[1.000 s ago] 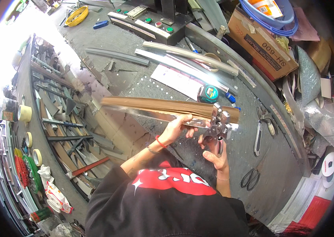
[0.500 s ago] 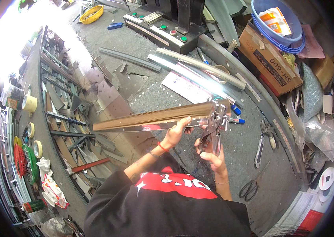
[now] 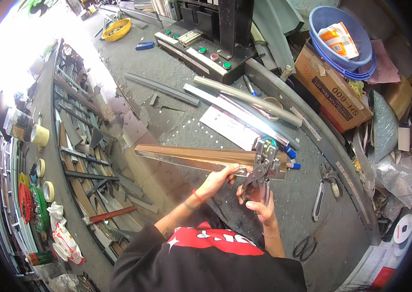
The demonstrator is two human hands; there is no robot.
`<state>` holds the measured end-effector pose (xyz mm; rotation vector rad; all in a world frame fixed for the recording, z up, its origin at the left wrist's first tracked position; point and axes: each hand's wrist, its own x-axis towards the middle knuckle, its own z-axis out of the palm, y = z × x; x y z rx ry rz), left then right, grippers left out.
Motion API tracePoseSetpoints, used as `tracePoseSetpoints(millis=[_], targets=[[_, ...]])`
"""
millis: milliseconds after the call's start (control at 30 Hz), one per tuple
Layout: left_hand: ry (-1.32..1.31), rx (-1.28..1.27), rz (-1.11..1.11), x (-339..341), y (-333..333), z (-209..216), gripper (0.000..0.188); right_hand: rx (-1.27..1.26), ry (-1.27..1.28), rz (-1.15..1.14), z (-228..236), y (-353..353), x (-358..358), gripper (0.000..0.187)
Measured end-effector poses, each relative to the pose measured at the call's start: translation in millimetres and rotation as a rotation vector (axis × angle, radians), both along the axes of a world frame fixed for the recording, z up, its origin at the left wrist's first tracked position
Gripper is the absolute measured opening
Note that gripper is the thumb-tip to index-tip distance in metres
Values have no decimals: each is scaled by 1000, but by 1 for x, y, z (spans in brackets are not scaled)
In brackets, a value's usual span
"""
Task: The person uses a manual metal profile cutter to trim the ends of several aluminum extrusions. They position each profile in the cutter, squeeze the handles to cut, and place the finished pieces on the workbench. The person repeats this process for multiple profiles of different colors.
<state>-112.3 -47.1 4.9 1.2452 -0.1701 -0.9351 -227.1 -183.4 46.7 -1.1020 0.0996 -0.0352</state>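
Across the bench in front of me lies a long brown ribbed profile strip (image 3: 201, 155), with a shiny clear edge along its near side. My left hand (image 3: 219, 180) is closed on that near edge, thumb on top. In my right hand (image 3: 260, 207) are metal hand pliers (image 3: 266, 163) with a bulky head. Fingers and thumb wrap around the handles. The plier head sits at the strip's right end; whether its jaws bite the edge cannot be made out.
Loose metal profiles (image 3: 247, 100) lie on the bench beyond a white sheet (image 3: 225, 124). To the right are a utility knife (image 3: 318, 200), cutters (image 3: 331, 180) and scissors (image 3: 306, 246). A black machine base (image 3: 196, 56) stands at the back. Offcuts (image 3: 94, 165) fill a rack at left.
The strip has swung: its right end, with the pliers, came nearer to me, and its left end shifted right. Both hands keep their hold. My view has shifted slightly.
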Motion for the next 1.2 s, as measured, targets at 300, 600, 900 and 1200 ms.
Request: tracePoseSetpoints(millis=[300,600,900,1200], targets=[[-290,-9,311,-1,-3,14,34,14,-12,8,1,-5,-7,81],[-367,-108,382,3,-1,36,41,-233,128,75,-5,7,-6,64],[-624,88,314,-11,1,35,32,-303,37,87,-22,7,-8,87],[-618,169,244,-15,-1,41,33,32,166,183,-7,3,-10,87]])
